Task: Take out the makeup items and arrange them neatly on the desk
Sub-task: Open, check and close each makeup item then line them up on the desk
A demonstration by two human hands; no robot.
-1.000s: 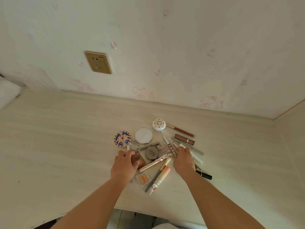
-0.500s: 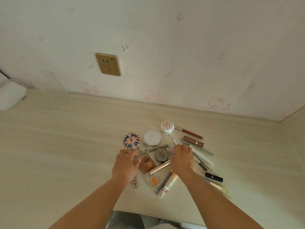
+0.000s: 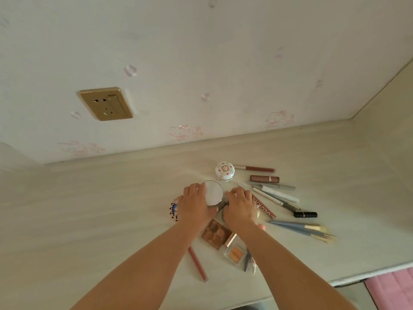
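Makeup lies scattered on the pale wooden desk (image 3: 111,220). My left hand (image 3: 195,205) grips the left side of a white round compact (image 3: 214,192), thumb under its near edge. My right hand (image 3: 241,208) lies just right of it, fingers bent down over hidden items. Around them are a blue patterned round compact (image 3: 174,211), a floral white jar (image 3: 225,171), a lip gloss (image 3: 254,168), a brown lipstick (image 3: 264,179), grey and white pens (image 3: 277,193), a black lipstick (image 3: 305,214), blue brushes (image 3: 299,229), a brown palette (image 3: 215,234), an orange blush case (image 3: 235,253) and a red lip pencil (image 3: 197,264).
A wall with a gold socket (image 3: 106,104) backs the desk. A side wall (image 3: 391,142) closes off the right. The desk's front edge (image 3: 348,279) runs at the lower right, with pink fabric (image 3: 393,287) below it.
Both hands moved away from me, from the palette and pens up to the white round compact. The red lip pencil now lies alone at the near left.
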